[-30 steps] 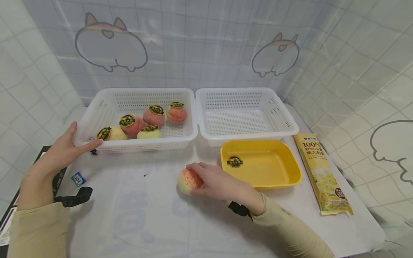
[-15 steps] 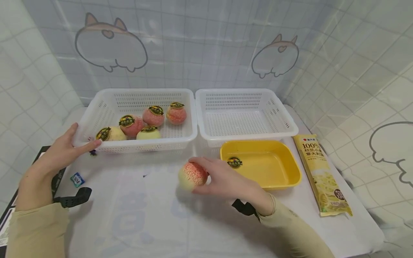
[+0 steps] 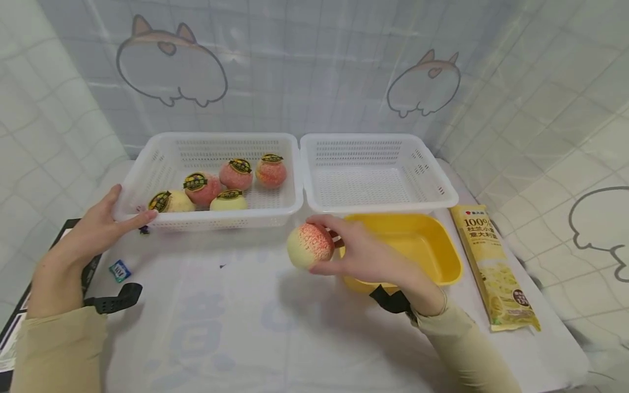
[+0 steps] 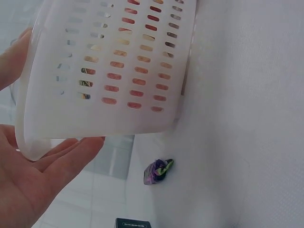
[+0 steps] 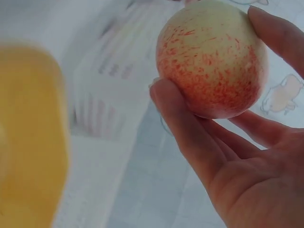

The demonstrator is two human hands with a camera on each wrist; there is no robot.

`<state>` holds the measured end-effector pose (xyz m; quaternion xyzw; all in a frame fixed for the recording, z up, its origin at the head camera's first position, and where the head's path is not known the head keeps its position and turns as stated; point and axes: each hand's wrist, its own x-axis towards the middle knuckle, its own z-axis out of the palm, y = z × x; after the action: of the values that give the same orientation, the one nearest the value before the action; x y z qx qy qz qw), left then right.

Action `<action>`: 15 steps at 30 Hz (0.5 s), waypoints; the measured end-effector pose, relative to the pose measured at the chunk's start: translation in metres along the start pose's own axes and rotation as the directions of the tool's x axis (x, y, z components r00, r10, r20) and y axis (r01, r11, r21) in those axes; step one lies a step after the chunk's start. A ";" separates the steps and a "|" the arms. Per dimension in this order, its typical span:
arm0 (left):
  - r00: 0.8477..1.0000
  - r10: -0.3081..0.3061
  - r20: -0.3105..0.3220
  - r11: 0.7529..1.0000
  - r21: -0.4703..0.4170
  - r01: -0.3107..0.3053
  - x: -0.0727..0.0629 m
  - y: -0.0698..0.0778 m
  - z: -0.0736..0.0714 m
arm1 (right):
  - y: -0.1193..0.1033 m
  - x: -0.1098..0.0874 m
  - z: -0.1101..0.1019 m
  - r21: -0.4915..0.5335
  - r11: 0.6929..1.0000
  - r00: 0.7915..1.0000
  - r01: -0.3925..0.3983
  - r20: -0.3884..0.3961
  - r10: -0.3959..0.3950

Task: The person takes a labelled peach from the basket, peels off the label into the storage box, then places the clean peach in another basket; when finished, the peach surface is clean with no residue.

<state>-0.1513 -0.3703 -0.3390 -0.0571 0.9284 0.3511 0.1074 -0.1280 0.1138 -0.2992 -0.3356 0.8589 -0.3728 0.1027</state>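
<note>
In the head view my right hand [image 3: 375, 254] holds a peach [image 3: 306, 248], pale yellow with a speckled red side, above the table just left of the yellow tray. The right wrist view shows the fingertips and thumb around the peach [image 5: 211, 59]. My left hand [image 3: 88, 232] grips the near left corner of the left white basket [image 3: 231, 218], thumb over the rim. In the left wrist view the fingers lie against the end of the basket [image 4: 95, 118]. Several red and pale peaches [image 3: 202, 188] with black-and-gold labels lie inside it.
A second white basket [image 3: 378, 204] stands against the first at right, with the yellow tray [image 3: 452, 262] in front. A yellow pasta packet [image 3: 493, 267] lies far right. Small wrapped items [image 3: 119, 271] and a dark box [image 3: 90, 270] are at left.
My right hand has lifted the peach from the table and carried it up and to the right, partly over the yellow tray's left side in view. The left hand stays put.
</note>
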 end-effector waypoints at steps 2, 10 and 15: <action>1.000 0.001 0.002 1.000 0.002 -0.001 0.001 0.000 0.000 | -0.001 0.004 -0.012 0.010 1.000 1.000 0.009 -0.006 -0.008; 1.000 0.002 0.004 1.000 -0.007 -0.002 0.002 0.000 0.000 | -0.003 0.033 -0.063 -0.034 0.998 0.999 -0.054 -0.013 0.053; 1.000 0.014 0.012 1.000 -0.022 -0.013 0.002 0.000 0.002 | 0.001 0.059 -0.088 -0.048 0.991 0.992 -0.124 0.030 0.125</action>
<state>-0.1526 -0.3693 -0.3407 -0.0499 0.9241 0.3625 0.1099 -0.2109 0.1261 -0.2342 -0.2896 0.8848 -0.3404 0.1320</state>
